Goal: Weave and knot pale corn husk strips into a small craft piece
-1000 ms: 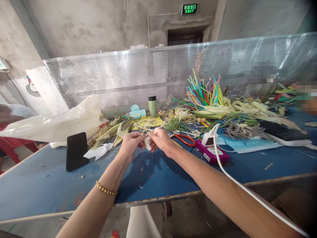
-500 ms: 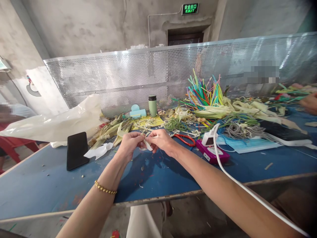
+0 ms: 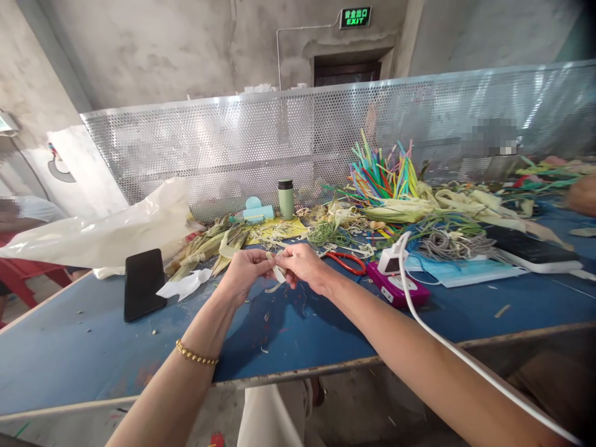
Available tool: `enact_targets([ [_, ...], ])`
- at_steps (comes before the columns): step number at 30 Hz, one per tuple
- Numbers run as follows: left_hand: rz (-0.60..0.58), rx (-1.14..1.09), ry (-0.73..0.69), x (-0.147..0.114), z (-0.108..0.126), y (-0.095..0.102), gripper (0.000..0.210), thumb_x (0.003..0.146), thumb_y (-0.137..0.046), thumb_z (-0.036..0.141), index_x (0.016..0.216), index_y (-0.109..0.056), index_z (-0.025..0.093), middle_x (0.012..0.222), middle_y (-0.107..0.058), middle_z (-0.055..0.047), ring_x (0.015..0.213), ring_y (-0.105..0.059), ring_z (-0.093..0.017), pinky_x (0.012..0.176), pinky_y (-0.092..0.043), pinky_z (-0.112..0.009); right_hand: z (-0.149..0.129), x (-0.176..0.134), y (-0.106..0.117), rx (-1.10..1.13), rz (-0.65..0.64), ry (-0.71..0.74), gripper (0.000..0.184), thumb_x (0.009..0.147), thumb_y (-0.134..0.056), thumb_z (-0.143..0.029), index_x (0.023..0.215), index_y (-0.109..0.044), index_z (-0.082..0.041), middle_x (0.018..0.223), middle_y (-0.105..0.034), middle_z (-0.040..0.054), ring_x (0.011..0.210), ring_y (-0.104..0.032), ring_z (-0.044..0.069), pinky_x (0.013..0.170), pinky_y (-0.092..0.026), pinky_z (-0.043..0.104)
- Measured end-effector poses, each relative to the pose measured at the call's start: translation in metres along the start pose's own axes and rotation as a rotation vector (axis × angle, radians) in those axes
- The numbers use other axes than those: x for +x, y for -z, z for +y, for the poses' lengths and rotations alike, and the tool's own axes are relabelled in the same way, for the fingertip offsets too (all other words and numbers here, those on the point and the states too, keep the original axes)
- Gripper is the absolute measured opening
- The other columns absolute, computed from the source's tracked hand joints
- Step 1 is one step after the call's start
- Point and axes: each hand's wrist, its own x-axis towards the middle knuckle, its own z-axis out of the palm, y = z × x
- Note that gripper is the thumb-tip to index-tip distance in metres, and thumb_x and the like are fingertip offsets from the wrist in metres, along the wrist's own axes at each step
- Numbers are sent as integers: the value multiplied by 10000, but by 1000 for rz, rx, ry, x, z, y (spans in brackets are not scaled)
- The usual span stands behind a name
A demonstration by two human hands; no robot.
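Note:
Above the blue table [image 3: 186, 354], my left hand [image 3: 246, 270] and my right hand [image 3: 300, 266] meet fingertip to fingertip. Between them is a pale strip of corn husk [image 3: 279, 274], pinched by both; its lower end hangs below the fingers. Part of the strip is hidden behind my fingers. Just behind my left hand lies a pile of dry corn husks [image 3: 200, 251]. A pair of scissors with red handles [image 3: 348, 263] rests to the right of my right hand.
Left of my hands lie a black phone [image 3: 144, 285] and torn white paper [image 3: 185, 284]. A green bottle [image 3: 286, 200] stands behind. To the right are a purple box [image 3: 395, 288] with a white cable, a blue mask [image 3: 465, 273] and colourful stems [image 3: 384, 171]. Another person's hand [image 3: 582, 195] shows far right.
The husk strip has turned slightly between my fingertips, and my fingers have shifted a little. The other person's hand at the far right has moved slightly. The view has shifted marginally.

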Motion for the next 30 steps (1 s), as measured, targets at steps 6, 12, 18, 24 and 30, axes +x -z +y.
enact_targets([
  [6, 9, -19, 21, -2, 3, -1, 182, 629, -733, 271, 626, -645, 112, 544, -609, -36, 515, -512, -115, 525, -387, -243, 4, 1, 0, 27, -3, 15, 294, 788, -684, -388, 714, -531, -148, 485, -597, -4, 363, -531, 97, 304, -435, 182],
  [12, 74, -40, 39, 0, 2, -1, 144, 576, -729, 216, 626, -642, 112, 538, -607, -27, 511, -524, -114, 550, -395, -248, 0, -1, 4, 62, -102, -34, 328, 735, -723, -414, 694, -567, -129, 556, -620, 11, 406, -536, 83, 357, -471, 189],
  [18, 139, -61, 47, 5, -3, 4, 132, 571, -710, 224, 617, -640, 122, 500, -586, -15, 494, -513, -111, 545, -383, -248, -3, -2, 9, -44, -88, 8, 211, 688, -704, -255, 586, -565, -133, 450, -517, -33, 380, -470, 68, 317, -364, 164],
  [24, 186, -87, 45, 8, -5, 9, 117, 554, -702, 212, 600, -640, 124, 493, -580, -6, 478, -490, -98, 534, -366, -244, -12, -7, 11, 16, -25, 41, 94, 658, -669, -180, 662, -586, -134, 407, -461, -70, 332, -326, 33, 312, -219, 165],
  [30, 224, -116, 41, 7, -4, 6, 99, 530, -683, 165, 617, -654, 127, 521, -567, 17, 485, -465, -81, 531, -371, -238, -20, -13, 13, 103, -184, 134, 170, 709, -615, -202, 832, -676, -101, 495, -518, -44, 405, -381, 50, 383, -288, 180],
])
